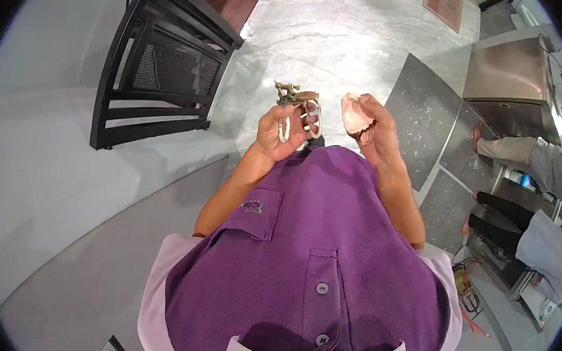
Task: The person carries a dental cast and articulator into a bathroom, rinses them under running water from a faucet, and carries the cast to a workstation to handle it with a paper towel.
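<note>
My left hand [278, 135] is closed around a brass-coloured metal frame [294, 96] with white pieces [318, 120] attached, one of them a narrow ring shape near my thumb. To the right of it, my right hand [383, 134] holds a pale pink, curved cast-like piece [356, 115] between thumb and fingers. The two held things are apart, with a gap between them, in front of my purple shirt [332, 200]. Some of the fingers of both hands are hidden behind what they hold.
A black metal gate-like frame [170, 65] stands at the left. Dark mats [427, 108] lie on the grey floor. At the right are a metal cabinet [507, 68] and two people [543, 162] beside benches. Red cables [475, 324] hang at the lower right.
</note>
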Motion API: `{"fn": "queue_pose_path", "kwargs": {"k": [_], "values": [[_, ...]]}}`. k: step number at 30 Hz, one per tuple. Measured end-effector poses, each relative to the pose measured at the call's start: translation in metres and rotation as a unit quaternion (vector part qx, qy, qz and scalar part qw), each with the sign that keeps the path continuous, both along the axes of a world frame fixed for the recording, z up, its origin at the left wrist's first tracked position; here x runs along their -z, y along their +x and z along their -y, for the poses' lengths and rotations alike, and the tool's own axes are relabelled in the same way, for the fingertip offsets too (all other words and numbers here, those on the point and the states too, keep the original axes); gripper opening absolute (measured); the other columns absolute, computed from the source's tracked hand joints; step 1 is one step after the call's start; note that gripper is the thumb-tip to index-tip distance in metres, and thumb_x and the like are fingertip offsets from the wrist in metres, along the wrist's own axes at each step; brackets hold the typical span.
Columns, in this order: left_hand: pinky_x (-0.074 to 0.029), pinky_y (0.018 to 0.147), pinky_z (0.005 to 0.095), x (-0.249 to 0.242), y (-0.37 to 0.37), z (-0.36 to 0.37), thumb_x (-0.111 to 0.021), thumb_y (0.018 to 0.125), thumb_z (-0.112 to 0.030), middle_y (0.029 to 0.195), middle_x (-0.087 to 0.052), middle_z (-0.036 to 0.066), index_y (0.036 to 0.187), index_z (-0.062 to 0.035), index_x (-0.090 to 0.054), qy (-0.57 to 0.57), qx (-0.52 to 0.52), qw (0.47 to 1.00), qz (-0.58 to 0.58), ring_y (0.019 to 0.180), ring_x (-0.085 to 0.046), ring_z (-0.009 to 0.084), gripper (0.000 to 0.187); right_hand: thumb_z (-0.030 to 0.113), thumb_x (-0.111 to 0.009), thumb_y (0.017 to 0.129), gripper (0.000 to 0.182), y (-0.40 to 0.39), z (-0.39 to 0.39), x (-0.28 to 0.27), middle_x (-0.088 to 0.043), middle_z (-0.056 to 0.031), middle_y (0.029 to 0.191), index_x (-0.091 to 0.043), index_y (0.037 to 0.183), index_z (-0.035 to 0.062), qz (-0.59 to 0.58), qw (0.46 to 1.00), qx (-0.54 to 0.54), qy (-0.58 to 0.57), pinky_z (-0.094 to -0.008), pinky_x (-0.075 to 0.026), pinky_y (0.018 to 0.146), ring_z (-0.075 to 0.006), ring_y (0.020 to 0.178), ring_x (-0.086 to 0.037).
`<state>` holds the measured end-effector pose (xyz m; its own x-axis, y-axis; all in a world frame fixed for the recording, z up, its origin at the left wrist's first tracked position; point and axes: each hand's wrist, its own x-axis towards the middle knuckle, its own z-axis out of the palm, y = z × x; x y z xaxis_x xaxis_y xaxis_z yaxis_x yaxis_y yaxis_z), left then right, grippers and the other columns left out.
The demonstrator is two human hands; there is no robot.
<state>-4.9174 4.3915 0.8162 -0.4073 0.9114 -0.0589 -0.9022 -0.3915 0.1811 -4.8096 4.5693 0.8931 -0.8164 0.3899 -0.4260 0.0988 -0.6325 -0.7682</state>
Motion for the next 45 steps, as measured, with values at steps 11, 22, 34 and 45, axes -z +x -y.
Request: {"fn": "queue_pose_path", "kwargs": {"k": [11,22,34,45], "values": [[-0.047,0.076,0.0381,0.001,-0.047,-0.054,-0.061,0.082,-0.018,0.097,-0.062,0.009,0.116,-0.0035,-0.059,-0.101,-0.015,0.995,-0.024,0.086,-0.056,0.0215,0.037,0.02,-0.065,0.089,0.019,-0.038,-0.044,-0.003,-0.063,-0.0103,0.091,-0.051,0.092,0.0068,-0.018,0.998,-0.055,0.008,-0.0296,-0.055,0.066,-0.0164,0.08,-0.063],[-0.046,0.081,0.0387,-0.032,-0.109,-0.123,-0.059,0.079,-0.014,0.103,-0.061,0.011,0.115,-0.0042,-0.057,-0.14,-0.029,0.987,-0.077,0.088,-0.055,0.0215,0.038,0.01,-0.067,0.088,0.046,-0.092,-0.11,-0.04,-0.065,-0.012,0.094,-0.048,0.129,0.0026,-0.031,0.995,-0.056,0.08,-0.0318,-0.061,0.065,-0.0181,0.083,-0.066],[-0.048,0.073,0.0326,-0.075,-0.285,-0.309,-0.057,0.077,-0.011,0.098,-0.062,0.008,0.109,-0.0054,-0.059,-0.172,0.023,0.984,-0.026,0.081,-0.056,0.0175,0.032,0.009,-0.062,0.088,0.026,-0.231,-0.283,-0.081,-0.064,-0.0126,0.093,-0.057,0.111,-0.0015,-0.033,0.999,-0.034,0.021,-0.032,-0.061,0.064,-0.0193,0.083,-0.066],[-0.044,0.081,0.0354,-0.121,-0.457,-0.495,-0.056,0.076,-0.014,0.101,-0.062,0.008,0.109,-0.0085,-0.058,-0.183,0.108,0.965,-0.157,0.088,-0.055,0.0206,0.033,0.003,-0.076,0.068,0.035,-0.323,-0.406,-0.347,-0.061,-0.022,0.118,-0.07,0.102,0.0011,-0.204,0.481,0.112,0.845,-0.0315,-0.053,0.075,-0.0233,0.09,-0.064]]}}
